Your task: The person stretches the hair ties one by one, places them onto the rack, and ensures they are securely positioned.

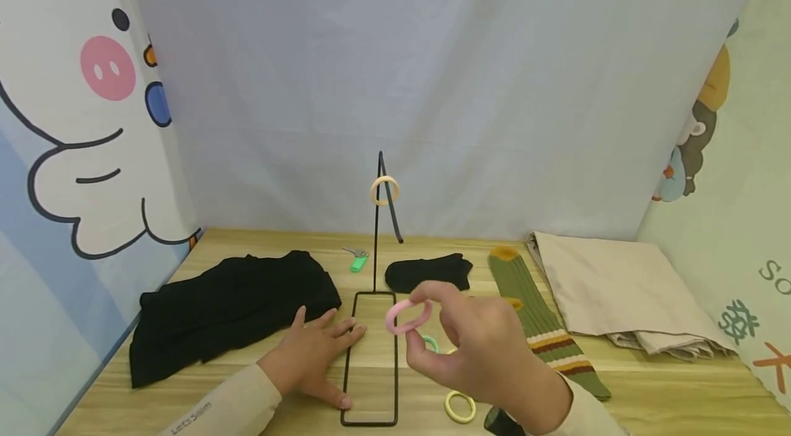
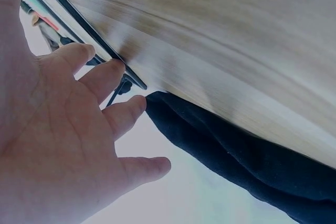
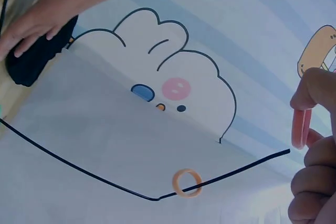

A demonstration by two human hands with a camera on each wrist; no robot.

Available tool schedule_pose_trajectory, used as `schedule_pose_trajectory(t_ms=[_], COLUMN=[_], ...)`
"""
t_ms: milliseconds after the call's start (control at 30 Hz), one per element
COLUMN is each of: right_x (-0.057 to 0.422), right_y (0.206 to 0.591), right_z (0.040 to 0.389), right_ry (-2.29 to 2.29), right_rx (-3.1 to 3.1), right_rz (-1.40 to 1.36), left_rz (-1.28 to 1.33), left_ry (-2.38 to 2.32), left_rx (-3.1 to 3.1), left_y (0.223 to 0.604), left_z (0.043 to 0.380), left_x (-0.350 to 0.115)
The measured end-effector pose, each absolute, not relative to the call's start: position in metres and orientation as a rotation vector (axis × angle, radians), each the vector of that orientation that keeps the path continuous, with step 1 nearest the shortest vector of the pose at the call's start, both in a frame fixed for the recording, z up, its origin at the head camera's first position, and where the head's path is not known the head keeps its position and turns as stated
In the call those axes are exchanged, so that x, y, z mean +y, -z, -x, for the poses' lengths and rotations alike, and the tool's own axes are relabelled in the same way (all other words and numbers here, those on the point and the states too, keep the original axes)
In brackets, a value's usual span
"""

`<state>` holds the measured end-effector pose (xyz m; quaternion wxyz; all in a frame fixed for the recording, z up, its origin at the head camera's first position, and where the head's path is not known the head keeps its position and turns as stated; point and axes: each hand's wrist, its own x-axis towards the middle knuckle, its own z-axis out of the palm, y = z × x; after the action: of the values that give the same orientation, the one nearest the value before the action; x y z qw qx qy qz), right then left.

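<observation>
A black wire stand (image 1: pixel 375 254) with a flat rectangular base and a bent top arm stands on the table. My left hand (image 1: pixel 312 356) lies with spread fingers at the left side of its base, fingertips and thumb right at the wire. Between thumb and index finger, my right hand (image 1: pixel 482 347) pinches a pink ring (image 1: pixel 391 320), raised in front of the stand. In the right wrist view the pink ring (image 3: pixel 300 129) appears edge-on, close to the free end of the arm. A pale orange ring (image 1: pixel 396 190) hangs on that arm.
Black folded cloth (image 1: pixel 228 312) lies left, a green-tagged key (image 1: pixel 358 262) and black sock (image 1: pixel 426 273) behind. Right are a striped green sock (image 1: pixel 537 299) and beige cloth (image 1: pixel 624 285). A yellow ring (image 1: pixel 448 410) and green ring (image 1: pixel 434 343) lie near my right hand.
</observation>
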<state>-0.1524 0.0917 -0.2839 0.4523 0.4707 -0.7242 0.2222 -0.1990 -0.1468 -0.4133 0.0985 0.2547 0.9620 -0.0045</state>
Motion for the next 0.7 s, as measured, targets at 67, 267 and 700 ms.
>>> schedule_pose_trajectory(t_ms=[67,267,700], right_x=[0.088,0.08,0.063], right_y=[0.273,0.255,0.256], right_z=[0.155,0.17,0.225], right_ry=[-0.559,-0.533,-0.358], right_rx=[-1.707,-1.675,-1.818], right_rz=[-1.153,-1.058,-0.876], left_rz=[-0.752,-0.755,-0.746], left_ry=[0.016,0.0,0.015], left_rx=[2.847,2.838,2.818], left_y=[0.413,0.412,0.41], left_z=[0.199,0.199,0.198], left_x=[-0.147,-0.146,-0.146])
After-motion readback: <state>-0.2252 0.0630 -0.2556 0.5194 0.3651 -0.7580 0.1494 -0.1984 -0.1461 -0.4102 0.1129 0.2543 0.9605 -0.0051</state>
